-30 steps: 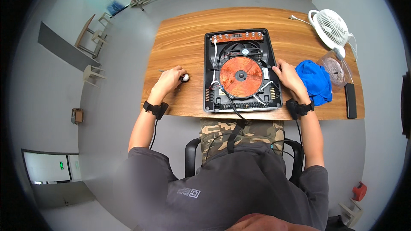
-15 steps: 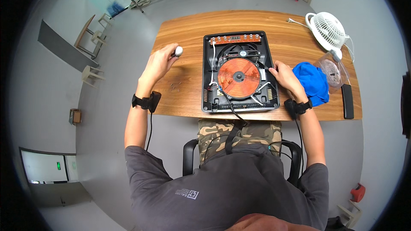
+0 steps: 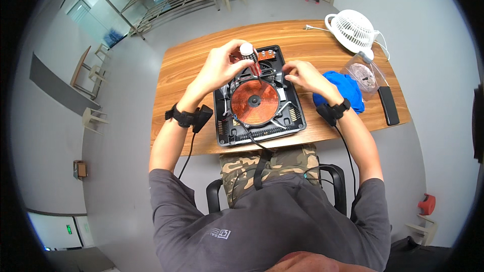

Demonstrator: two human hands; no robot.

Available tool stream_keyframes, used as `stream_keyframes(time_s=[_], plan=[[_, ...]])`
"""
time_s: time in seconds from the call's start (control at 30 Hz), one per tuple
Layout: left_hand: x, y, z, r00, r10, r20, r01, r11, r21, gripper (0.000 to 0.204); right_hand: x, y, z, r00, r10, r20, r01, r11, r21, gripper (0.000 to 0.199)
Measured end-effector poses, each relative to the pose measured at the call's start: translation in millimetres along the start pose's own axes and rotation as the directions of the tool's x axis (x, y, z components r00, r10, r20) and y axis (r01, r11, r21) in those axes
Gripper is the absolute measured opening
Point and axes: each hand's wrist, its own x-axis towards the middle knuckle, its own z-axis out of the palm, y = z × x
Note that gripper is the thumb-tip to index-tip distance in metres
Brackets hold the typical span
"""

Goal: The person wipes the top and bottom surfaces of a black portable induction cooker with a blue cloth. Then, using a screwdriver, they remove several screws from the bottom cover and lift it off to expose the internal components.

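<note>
An opened induction cooker (image 3: pixel 222 130) lies on the table before me, its black housing exposing a round copper coil (image 3: pixel 252 113). My left hand (image 3: pixel 220 68) is closed around a screwdriver (image 3: pixel 249 55) with a red-and-clear handle and a white end. The screwdriver stands nearly upright over the far side of the coil, its tip pointing down near the coil's edge. At the housing's right edge is my right hand (image 3: pixel 305 76), thumb and forefinger curled with a small gap between them and nothing visible in them. The left hand hides part of the orange circuit board (image 3: pixel 267 54).
A crumpled blue cloth (image 3: pixel 348 93) lies by my right wrist. Beyond it are a clear plastic container (image 3: pixel 364 75), a black rectangular object (image 3: pixel 388 106) and a white fan (image 3: pixel 351 30) with its cord. A dark cable (image 3: pixel 254 142) runs from the cooker over the table's front edge.
My left hand has carried the screwdriver from the table's left side to over the cooker. The right hand has shifted a little from the housing's edge. The cooker now sits slightly turned, as the view moved.
</note>
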Motion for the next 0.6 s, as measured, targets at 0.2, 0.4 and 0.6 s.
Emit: stream_keyframes(time_s=[0.2,0.4,0.6], plan=[[19,-15,33,1.0,0.019,-0.009,-0.019,1.0,0.004,0.034,21,-25,3,0.959,-0.283,0.004,0.283,0.959,0.038,0.033],[21,-4,37,1.0,0.022,-0.008,-0.021,1.0,0.019,0.038,25,-46,6,0.982,-0.188,0.0,0.186,0.973,0.133,0.031],[23,-5,36,1.0,0.029,0.007,-0.029,0.999,0.032,0.038,28,-37,14,0.97,-0.235,-0.066,0.242,0.958,0.153,0.029]])
